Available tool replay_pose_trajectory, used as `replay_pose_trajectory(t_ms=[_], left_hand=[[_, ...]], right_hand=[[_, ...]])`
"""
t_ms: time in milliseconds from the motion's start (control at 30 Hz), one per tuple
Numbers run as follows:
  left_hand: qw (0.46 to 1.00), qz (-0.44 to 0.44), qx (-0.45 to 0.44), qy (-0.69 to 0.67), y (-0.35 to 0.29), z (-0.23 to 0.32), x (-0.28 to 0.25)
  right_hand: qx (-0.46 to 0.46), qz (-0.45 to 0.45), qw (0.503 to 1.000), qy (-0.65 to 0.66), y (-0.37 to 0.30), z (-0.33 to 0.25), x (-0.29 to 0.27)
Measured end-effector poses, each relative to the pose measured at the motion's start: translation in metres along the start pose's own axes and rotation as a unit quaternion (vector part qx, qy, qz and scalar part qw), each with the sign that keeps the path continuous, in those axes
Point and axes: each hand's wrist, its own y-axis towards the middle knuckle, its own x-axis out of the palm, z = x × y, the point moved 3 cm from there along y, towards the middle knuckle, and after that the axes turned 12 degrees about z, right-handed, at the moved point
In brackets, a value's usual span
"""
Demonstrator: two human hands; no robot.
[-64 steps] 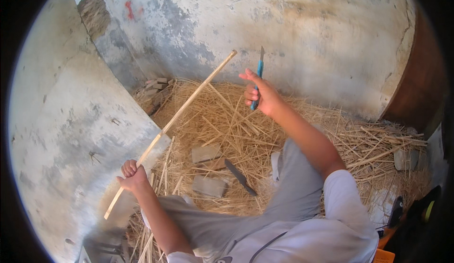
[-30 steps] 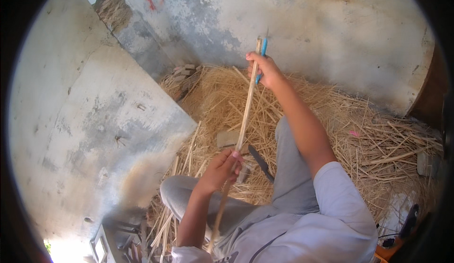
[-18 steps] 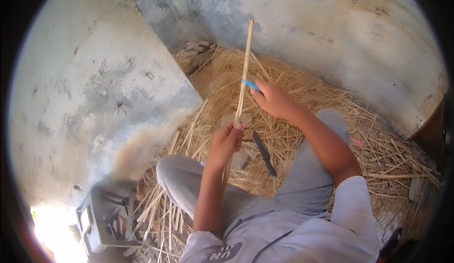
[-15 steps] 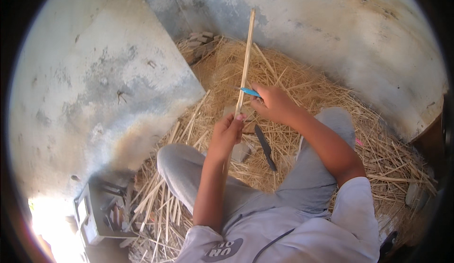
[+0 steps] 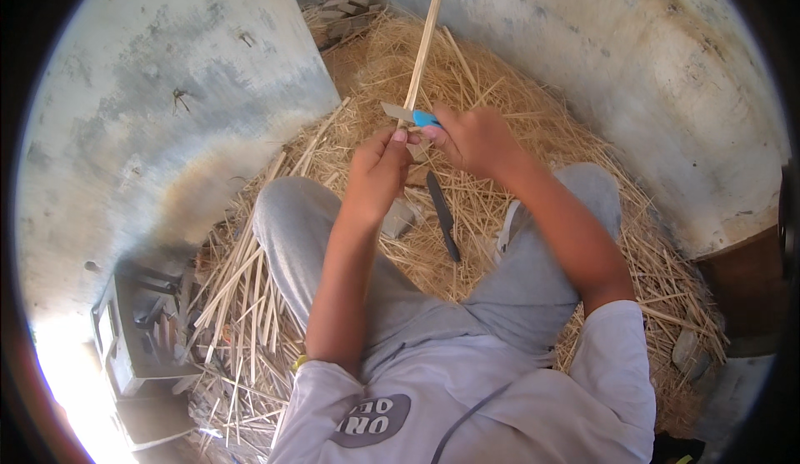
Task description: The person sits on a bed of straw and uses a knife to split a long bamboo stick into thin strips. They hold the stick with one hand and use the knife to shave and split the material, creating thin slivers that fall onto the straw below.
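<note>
A long, pale bamboo strip [image 5: 427,32] rises away from me, its top running out of the picture. My left hand [image 5: 381,170] is closed on its lower part, thumb and fingers pinching it. In my right hand [image 5: 485,141] is a small knife with a blue handle [image 5: 426,120], gripped in closed fingers. Its blade [image 5: 396,111] lies across the strip just above my left fingertips, and the two hands almost touch. Between my legs, on the shavings, lies a second knife [image 5: 442,218], all black. Beside it sits a grey stone block [image 5: 397,219].
Straw-like strips and shavings [image 5: 492,72] cover the floor around my bent legs. Worn walls [image 5: 208,72] stand to the left and ahead. Broken bricks [image 5: 346,7] are piled in the far corner. A grey box [image 5: 133,364] holding odds and ends is at the lower left.
My right hand has brought the blue knife down the strip, close to my left hand. More of the blade's flat side now shows. The whole view has shifted a little.
</note>
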Motion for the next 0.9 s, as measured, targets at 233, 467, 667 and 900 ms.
replay_pose_trajectory(t_ms=[233, 467, 667, 900], left_hand=[[0.994, 0.030, 0.062, 0.090, 0.012, -0.017, 0.000], [0.990, 0.025, 0.084, 0.108, 0.021, -0.025, -0.005], [0.988, 0.036, 0.089, 0.120, 0.023, -0.032, -0.009], [0.996, 0.059, -0.040, 0.058, 0.015, -0.033, -0.014]], right_hand=[[-0.019, -0.007, 0.996, -0.088, -0.001, 0.010, 0.002], [-0.068, 0.000, 0.986, -0.151, 0.006, 0.016, 0.009], [-0.088, 0.011, 0.981, -0.170, 0.005, 0.023, 0.020], [0.035, -0.053, 0.995, -0.073, -0.003, 0.011, 0.028]])
